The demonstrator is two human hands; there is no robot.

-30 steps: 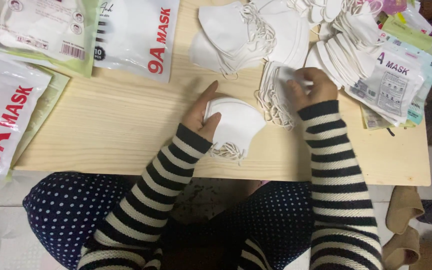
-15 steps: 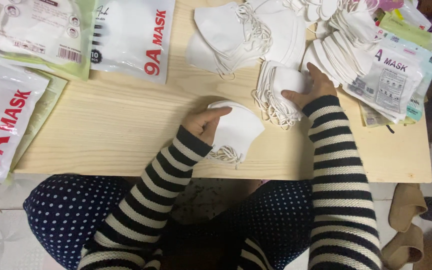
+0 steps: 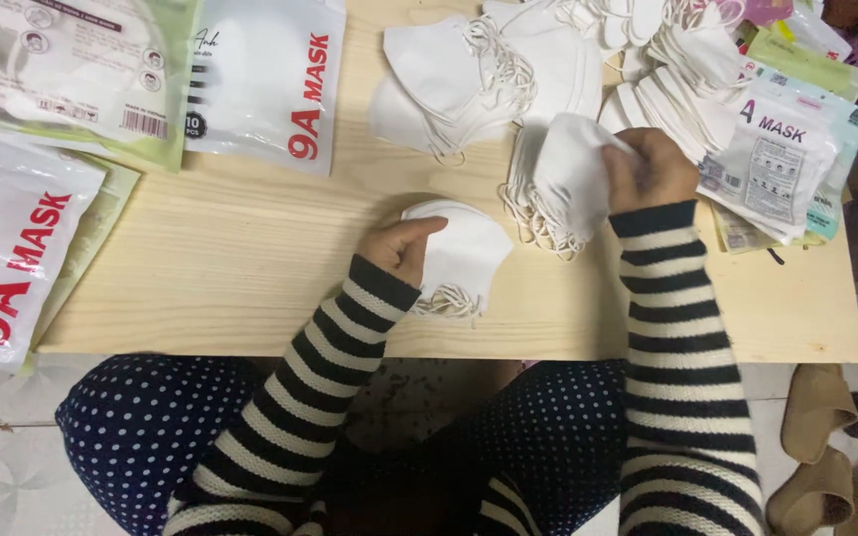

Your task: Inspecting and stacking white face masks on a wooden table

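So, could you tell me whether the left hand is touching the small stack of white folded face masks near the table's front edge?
Touching: the head view shows the left hand resting on the small stack of white folded face masks.
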